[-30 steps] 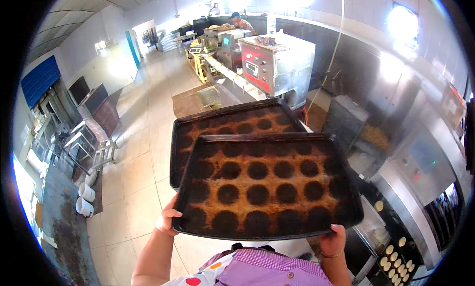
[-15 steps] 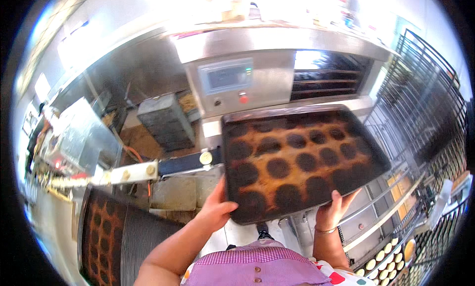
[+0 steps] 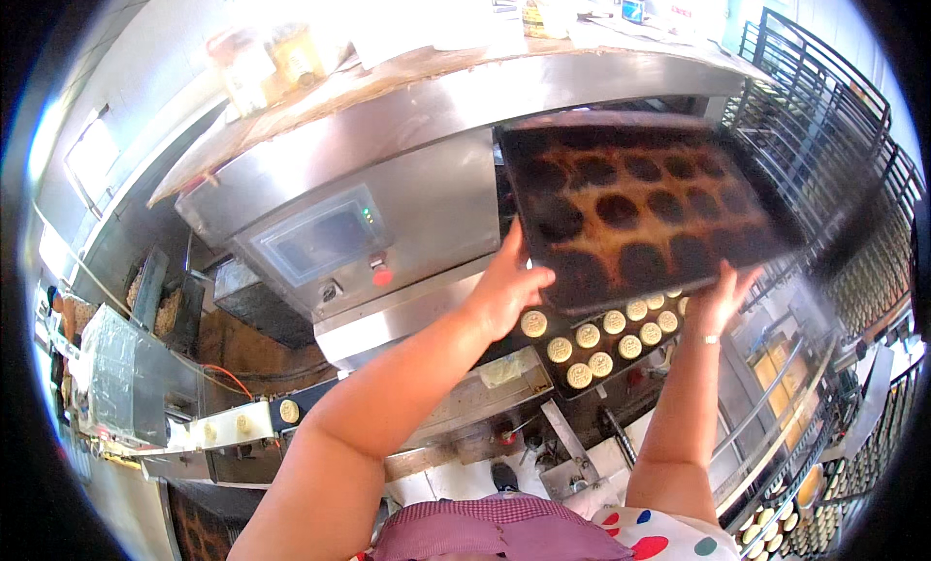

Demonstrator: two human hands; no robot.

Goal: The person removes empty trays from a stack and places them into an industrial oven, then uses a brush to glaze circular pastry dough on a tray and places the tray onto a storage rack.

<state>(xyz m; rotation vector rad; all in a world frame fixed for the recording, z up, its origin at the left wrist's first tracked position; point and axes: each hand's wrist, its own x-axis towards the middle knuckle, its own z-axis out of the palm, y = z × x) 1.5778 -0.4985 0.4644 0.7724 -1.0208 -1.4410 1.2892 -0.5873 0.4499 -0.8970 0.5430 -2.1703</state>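
L hand pinches the dark baking tray at its near L corner: thumb bent toward the rim, other fingers along the L side, partly hidden. R hand grips the near edge close to the R corner, thumb up at the rim, other fingers angled under; can't tell their exact spread (blur). R wrist has a thin band. L forearm runs diag. from lower L to ctr., elbow bent out; R forearm nearly vert., R of ctr. Tray is upper R of ctr., in front of the steel machine. Round pale cakes show in rows just below it in frame. Machine's ctrl. screen is L of ctr.; conveyor w/ a few more cakes, lower L; metal rack, upper R.
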